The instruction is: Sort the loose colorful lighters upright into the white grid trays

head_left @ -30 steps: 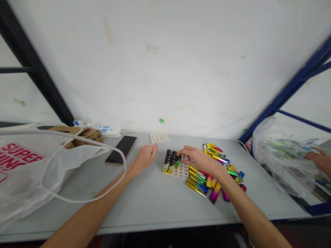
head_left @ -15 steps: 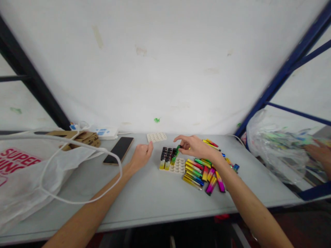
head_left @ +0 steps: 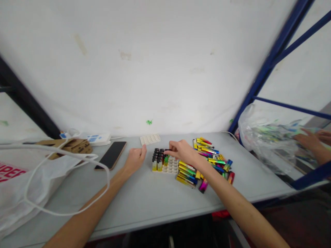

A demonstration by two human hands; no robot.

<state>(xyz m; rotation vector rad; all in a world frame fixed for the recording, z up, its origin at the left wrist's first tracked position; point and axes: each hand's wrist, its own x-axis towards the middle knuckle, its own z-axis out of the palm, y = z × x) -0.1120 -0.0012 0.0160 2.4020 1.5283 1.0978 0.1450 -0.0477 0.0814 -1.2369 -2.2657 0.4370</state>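
My right hand [head_left: 179, 151] reaches over a white tray [head_left: 172, 167] with round holes. Its fingertips are closed at the black top of a green lighter [head_left: 166, 160] standing in the tray; the hand partly hides that spot. Rows of lighters with black tops and yellow bottoms [head_left: 157, 162] stand upright in the tray's left part. To the left, my left hand [head_left: 136, 160] rests on the table, fingers curled into a fist, thumb up, nothing seen in it. Under and beside my right forearm lies a loose pile of shiny coloured lighters [head_left: 186, 173].
A second white holed tray [head_left: 150, 138] lies by the wall. Left are a phone [head_left: 112, 155], flattened brown cardboard [head_left: 74, 147], a white plastic bag [head_left: 33, 186] and a looped white cable [head_left: 107, 172]. Beyond the blue frame [head_left: 258, 77], another person's hands [head_left: 311, 141] are by a clear bag [head_left: 266, 132].
My right hand has moved down onto the tray, and the green lighter, tilted before, now stands among the others. My left hand keeps its pose. The whole view has shifted somewhat.
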